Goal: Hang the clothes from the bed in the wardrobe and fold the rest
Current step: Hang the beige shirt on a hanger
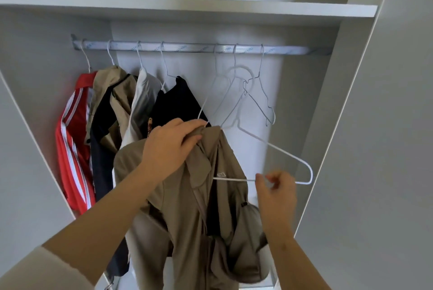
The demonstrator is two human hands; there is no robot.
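A khaki jacket [187, 207] hangs in front of the open wardrobe, half on a white wire hanger [281, 151]. My left hand [171, 146] grips the jacket's collar near the hanger's neck. My right hand [276, 193] pinches the hanger's bottom bar, whose right shoulder end sticks out bare. The hanger's hook is up among the empty hangers below the rail [199, 48]; whether it is on the rail I cannot tell.
On the rail hang a red striped top [72, 149], a khaki and navy jacket [107, 111], a white garment [143, 97] and a black one [175, 102]. Three empty wire hangers [257, 93] hang to the right. A shelf [187, 9] runs above.
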